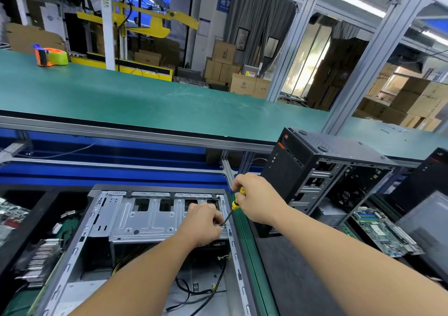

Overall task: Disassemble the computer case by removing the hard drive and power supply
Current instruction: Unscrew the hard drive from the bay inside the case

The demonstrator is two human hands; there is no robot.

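Your right hand (254, 198) grips the yellow-handled screwdriver (232, 209); your left hand (203, 223) pinches its thin tip at a screw on the ribbed metal computer case (135, 218).

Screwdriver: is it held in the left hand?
No, the right hand grips the screwdriver; the left hand rests on the drive cage.

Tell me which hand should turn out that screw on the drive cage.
Right. The right hand already grips the screwdriver, its tip at the screw on the drive cage. The left hand only steadies beside the tip.
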